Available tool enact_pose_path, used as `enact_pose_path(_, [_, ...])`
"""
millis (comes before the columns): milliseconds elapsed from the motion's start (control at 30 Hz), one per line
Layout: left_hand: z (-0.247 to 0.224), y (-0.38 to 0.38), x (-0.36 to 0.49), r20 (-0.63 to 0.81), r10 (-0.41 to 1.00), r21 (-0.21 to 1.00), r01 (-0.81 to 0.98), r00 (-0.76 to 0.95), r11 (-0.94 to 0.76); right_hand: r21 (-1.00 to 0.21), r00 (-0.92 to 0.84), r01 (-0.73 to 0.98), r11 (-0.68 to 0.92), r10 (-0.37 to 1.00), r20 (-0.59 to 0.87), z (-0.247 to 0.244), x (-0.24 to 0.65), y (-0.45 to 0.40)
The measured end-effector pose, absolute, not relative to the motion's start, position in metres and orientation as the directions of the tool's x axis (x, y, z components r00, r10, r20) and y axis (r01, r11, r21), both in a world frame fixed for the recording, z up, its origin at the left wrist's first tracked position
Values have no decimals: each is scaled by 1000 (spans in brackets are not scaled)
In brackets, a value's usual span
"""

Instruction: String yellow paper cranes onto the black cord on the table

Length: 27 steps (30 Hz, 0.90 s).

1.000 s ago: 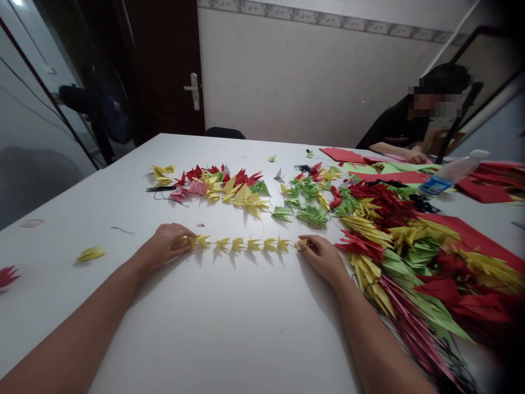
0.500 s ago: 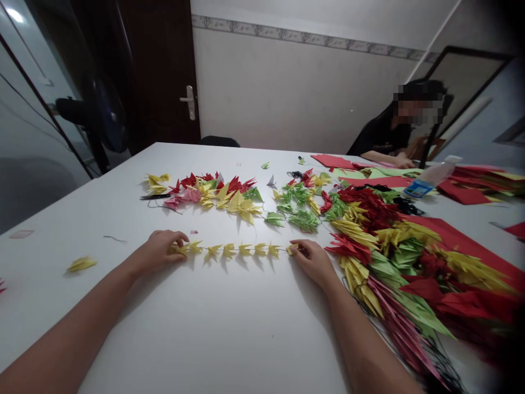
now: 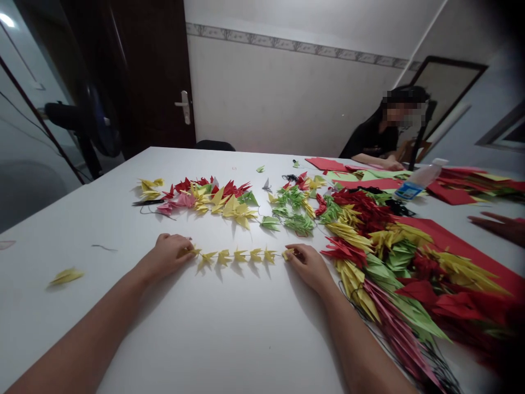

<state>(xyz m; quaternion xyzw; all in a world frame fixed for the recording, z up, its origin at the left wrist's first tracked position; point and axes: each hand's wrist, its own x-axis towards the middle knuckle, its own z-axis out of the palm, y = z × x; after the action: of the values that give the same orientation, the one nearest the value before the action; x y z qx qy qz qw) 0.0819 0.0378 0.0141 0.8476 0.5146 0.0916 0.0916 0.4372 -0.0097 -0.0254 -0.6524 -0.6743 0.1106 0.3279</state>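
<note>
Big white table (image 3: 229,334) in front of us, a door (image 3: 151,71) and a standing fan (image 3: 96,120) behind it. Across the far end, a co-worker (image 3: 371,143) sits leaning in with both forearms on the table. A second person's hand (image 3: 498,226) reaches in at the right edge, fingers spread, touching nothing I can make out.

Right side of the table, a huge heap of paper cranes (image 3: 394,262) in red, yellow, green and pink, spilling over a red paper sheet (image 3: 451,238). Up the middle, a looser spread of cranes (image 3: 221,202) with scissors (image 3: 148,202) at its left end.

Now the action, right at the near edge of all that: a yellow crane strand (image 3: 233,255) lies flat on the table, running side to side between the two hands. The left hand (image 3: 168,256) is curled, fingers closed over the strand's left end, pinching it against the thumb, and the crane there is mostly hidden. The right hand (image 3: 309,267) is nearly closed too, fingertips (image 3: 294,250) pressed together on the last crane at the right end. Both grips are tight and small, with the hands well apart.
</note>
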Motion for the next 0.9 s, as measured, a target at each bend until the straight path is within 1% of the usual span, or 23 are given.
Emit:
enact_pose_path(133, [8, 42, 79, 74, 881, 307, 829, 468, -467, -579, 59, 806, 125, 956, 289, -23, 436, -8])
enact_pose_path(200, [9, 43, 78, 77, 883, 316, 829, 462, -462, -581, 58, 806, 119, 959, 277, -22, 435, -8])
enact_pose_path(333, [17, 40, 79, 88, 878, 240, 846, 470, -476, -589, 79, 802, 103, 958, 275, -24, 435, -7])
enact_pose_path(433, [21, 37, 82, 129, 832, 196, 809, 539, -554, -591, 77, 799, 110, 956, 283, -25, 435, -7])
enact_pose_path(500, [20, 36, 87, 135, 802, 197, 778, 582, -597, -592, 74, 798, 112, 957, 281, -25, 435, -7])
enact_pose_path(700, [12, 38, 106, 87, 764, 192, 742, 640, -643, -580, 63, 805, 123, 955, 289, -25, 435, -8])
enact_pose_path(900, [13, 36, 112, 86, 777, 214, 750, 624, -626, -592, 75, 796, 126, 950, 303, -25, 435, -8])
